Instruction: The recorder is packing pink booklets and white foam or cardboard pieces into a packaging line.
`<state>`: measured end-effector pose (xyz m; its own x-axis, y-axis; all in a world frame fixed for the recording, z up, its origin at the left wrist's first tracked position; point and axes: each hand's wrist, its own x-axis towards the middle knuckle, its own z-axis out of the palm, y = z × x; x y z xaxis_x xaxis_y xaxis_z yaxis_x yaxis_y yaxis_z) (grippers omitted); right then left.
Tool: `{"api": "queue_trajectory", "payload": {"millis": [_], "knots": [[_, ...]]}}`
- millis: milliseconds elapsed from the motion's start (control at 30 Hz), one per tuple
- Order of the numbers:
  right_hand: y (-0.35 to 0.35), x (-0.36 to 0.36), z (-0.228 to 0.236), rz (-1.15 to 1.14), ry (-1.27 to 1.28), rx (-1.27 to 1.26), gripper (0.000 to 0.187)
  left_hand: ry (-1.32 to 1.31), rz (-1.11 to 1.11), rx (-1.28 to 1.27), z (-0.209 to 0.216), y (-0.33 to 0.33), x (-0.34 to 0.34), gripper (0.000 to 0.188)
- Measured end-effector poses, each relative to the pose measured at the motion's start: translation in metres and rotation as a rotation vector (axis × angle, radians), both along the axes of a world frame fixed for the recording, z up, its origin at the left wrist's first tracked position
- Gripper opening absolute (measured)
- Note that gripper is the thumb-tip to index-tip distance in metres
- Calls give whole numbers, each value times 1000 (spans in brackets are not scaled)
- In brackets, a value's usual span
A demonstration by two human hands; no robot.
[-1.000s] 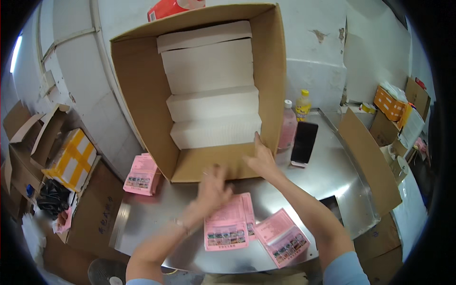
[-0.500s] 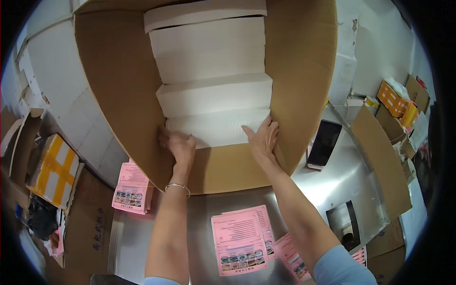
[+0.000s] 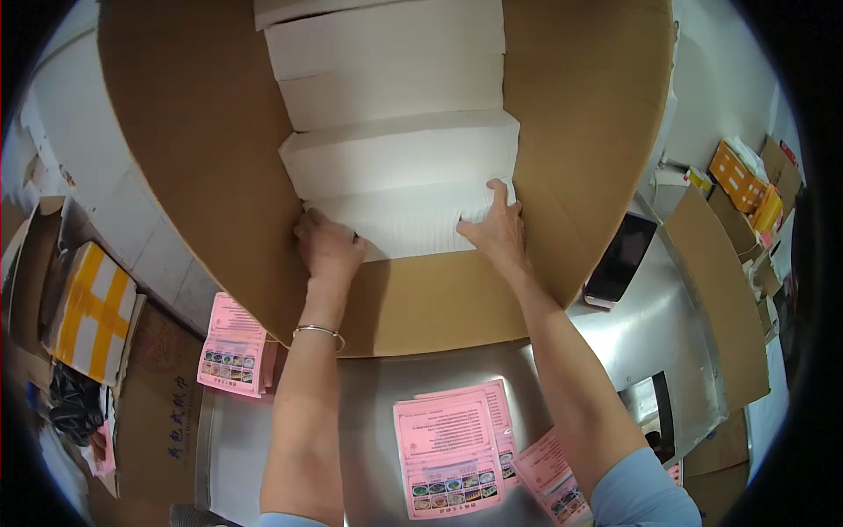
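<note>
A large open cardboard box [image 3: 584, 132] stands in front of me, with several white paper stacks [image 3: 404, 149] lying in a row inside. Both hands reach into it, at the two ends of the nearest white paper stack [image 3: 408, 230], whose fine layers show at its edge. My left hand [image 3: 329, 246] is curled round the left end, its fingers partly hidden. At the right end my right hand [image 3: 500, 235] grips the stack, thumb on its face and index finger along its upper corner. A bracelet [image 3: 318, 330] circles my left wrist.
Pink printed sheets [image 3: 448, 452] lie on the metal table [image 3: 369, 386], with another pink pile [image 3: 230, 351] left of the box. A black phone [image 3: 622, 262] rests to the right. Cartons stand at both sides, including a yellow-taped white box [image 3: 92, 307].
The box and its stacks appear larger and higher in view. My right thumb and index finger have shifted on the stack's right end; my left hand has closed further round its left end.
</note>
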<state>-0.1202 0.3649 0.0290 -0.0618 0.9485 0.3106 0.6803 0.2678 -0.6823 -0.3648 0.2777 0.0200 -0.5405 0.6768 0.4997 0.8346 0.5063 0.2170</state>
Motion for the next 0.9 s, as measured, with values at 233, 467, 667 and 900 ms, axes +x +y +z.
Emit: {"api": "queue_trajectory", "payload": {"millis": [233, 467, 667, 900], "knots": [[2, -8, -6, -70, 41, 81, 84, -179, -274, 387, -15, -4, -14, 83], [-32, 27, -9, -29, 312, 118, 77, 123, -298, 492, 44, -94, 52, 78], [-170, 65, 70, 265, 448, 228, 77, 303, -73, 505, 138, -268, 124, 77], [-176, 262, 41, 31, 163, 294, 69, 170, -459, 415, 79, -233, 240, 73]]}}
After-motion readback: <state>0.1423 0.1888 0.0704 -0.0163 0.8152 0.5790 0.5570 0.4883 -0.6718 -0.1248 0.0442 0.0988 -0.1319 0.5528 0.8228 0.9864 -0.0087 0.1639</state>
